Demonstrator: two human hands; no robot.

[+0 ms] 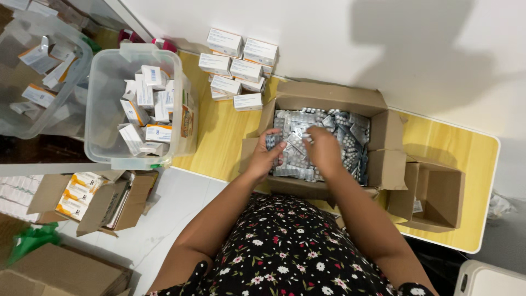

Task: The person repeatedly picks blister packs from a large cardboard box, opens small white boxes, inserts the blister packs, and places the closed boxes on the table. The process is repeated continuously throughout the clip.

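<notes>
While we lean over the wooden table, both our hands are down in the open cardboard box that sits on it, full of silver blister packs. Our left hand has its fingers curled around a few of those packs at the box's left side, gripping them. Our right hand lies palm down on the heap just beside it, fingers bent onto the packs; we cannot tell whether it grasps any. To the right, touching the full box, stands a smaller empty cardboard box. Behind and to the left, small white cartons are stacked against the wall, and a clear plastic tub holding more white cartons rests on the table's left edge
</notes>
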